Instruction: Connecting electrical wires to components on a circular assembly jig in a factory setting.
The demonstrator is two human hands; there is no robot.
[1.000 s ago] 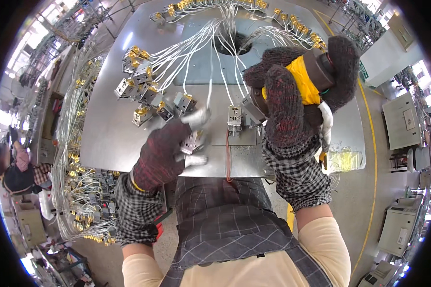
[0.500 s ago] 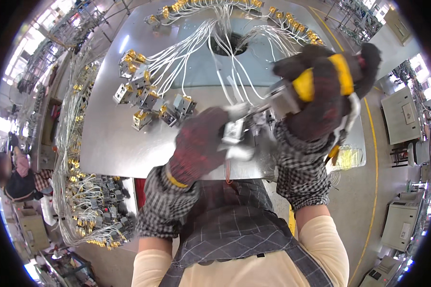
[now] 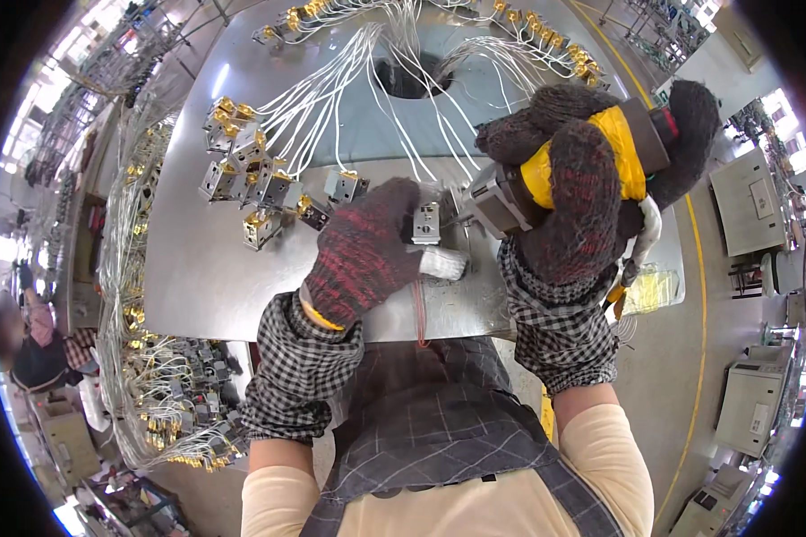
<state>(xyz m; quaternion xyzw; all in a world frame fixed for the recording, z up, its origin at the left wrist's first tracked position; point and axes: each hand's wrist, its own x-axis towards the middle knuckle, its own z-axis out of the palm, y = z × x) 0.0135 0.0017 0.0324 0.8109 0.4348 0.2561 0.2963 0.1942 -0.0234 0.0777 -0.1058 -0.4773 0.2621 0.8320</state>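
**Gloved hands at a small metal block**

The left hand (image 3: 367, 251), fingers curled, steadies a small grey metal block (image 3: 426, 223) lying just beyond its fingertips. The right hand (image 3: 582, 192) grips closed around a yellow-and-grey power screwdriver (image 3: 546, 174), its tip beside the block on the steel table (image 3: 206, 277).

Left hand (image 3: 364, 251) in a dark knitted glove with red flecks and yellow cuff edge, right hand (image 3: 582, 192) in a dark fuzzy knitted glove, black-and-white checked sleeve covers on both forearms, cream long sleeves, grey checked apron
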